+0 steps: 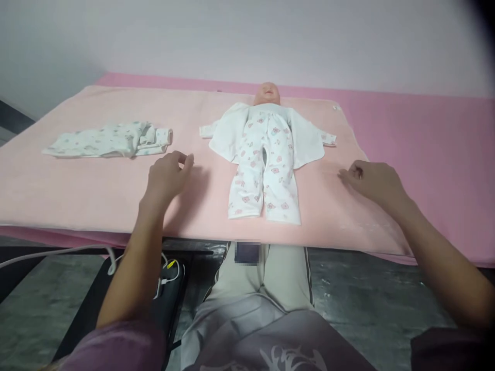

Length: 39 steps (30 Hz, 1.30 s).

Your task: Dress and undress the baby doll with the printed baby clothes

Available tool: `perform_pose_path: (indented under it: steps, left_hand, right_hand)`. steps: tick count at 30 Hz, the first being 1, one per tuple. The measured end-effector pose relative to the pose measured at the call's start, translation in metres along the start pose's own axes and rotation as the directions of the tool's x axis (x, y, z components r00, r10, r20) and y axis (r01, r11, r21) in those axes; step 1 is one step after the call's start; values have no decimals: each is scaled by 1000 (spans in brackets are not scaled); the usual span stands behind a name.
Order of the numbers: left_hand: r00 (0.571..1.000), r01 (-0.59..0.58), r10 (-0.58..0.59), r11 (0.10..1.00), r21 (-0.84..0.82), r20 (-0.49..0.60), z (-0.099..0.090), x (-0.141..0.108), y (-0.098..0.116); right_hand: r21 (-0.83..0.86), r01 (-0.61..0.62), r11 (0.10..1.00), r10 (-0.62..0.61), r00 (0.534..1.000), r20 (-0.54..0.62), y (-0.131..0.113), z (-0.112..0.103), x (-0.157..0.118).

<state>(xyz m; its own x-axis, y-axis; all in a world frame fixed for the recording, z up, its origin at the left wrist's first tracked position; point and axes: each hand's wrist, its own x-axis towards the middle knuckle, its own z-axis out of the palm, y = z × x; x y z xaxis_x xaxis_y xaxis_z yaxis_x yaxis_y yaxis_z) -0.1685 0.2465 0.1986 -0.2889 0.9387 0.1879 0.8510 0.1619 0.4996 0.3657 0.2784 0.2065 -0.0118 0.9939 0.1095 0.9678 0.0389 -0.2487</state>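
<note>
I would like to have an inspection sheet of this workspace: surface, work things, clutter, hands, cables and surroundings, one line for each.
Surface: pale pink sheet over a darker pink table.
Work things: trousers laid over a white top, below the doll's head; folded clothes at left.
Clutter: dark pixelated item by the legs, cannot tell what.
Hands: left hand near the folded clothes, right hand right of the trousers; both loosely curled, nothing seen in them.
Cables: white cable at lower left, below the sheet's edge.
Surroundings: pale wall behind, dark floor below.
</note>
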Motion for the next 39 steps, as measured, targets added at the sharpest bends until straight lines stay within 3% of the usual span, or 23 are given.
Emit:
perform_pose_path:
  steps: [2, 3, 5, 6, 7, 9, 12, 14, 18, 23, 30, 36, 39]
  left_hand:
    - [959, -193, 166, 977, -96, -230, 10, -71, -2]
    - [924, -251, 181, 952, -177, -337, 21, -109, -2]
    - [880, -346, 195, 888, -303, -434, 50, -178, -3]
    - [896, -334, 170, 867, -370, -411, 67, -207, -6]
    - [942, -252, 109, 855, -453, -319, 82, -230, -10]
    - [990, 24, -103, 787, -617, -93, 110, -259, -20]
    - [933, 345, -297, 588, -731, 202, 139, -267, -32]
    - [909, 411, -287, 517, -751, 301, 149, -261, -34]
    - [903, 430, -240, 501, -751, 356, 160, -251, -29]
    - [905, 424, -256, 503, -753, 339, 167, -248, -26]
    - [923, 385, -232, 521, -762, 308, 167, -253, -27]
    - [883, 469, -240, 433, -770, 403, 161, -252, -24]
    - [886, 463, -243, 444, -767, 394, 162, -250, -24]
  right_hand:
    - [112, 106, 988, -91, 987, -135, -9, 9, -70]
    - [187, 181, 966, -139, 966, -219, -21, 18, -107]
    - [398, 393, 829, -311, 916, -255, -51, 47, -177]
    - [502, 438, 746, -360, 899, -248, -67, 65, -206]
    - [594, 398, 699, -364, 913, -183, -83, 86, -230]
    - [725, 171, 667, -270, 963, 21, -110, 128, -260]
    - [818, -68, 572, -135, 975, 175, -136, 182, -267]
    - [849, -127, 513, -69, 980, 188, -146, 206, -258]
    - [897, -144, 417, -31, 984, 173, -156, 230, -239]
    - [896, -189, 403, -31, 975, 219, -157, 245, -229]
    - [904, -212, 372, -58, 966, 251, -152, 250, -230]
    - [914, -230, 334, -60, 963, 264, -150, 253, -230]
    - [910, -232, 343, -58, 962, 267, -151, 252, -228]
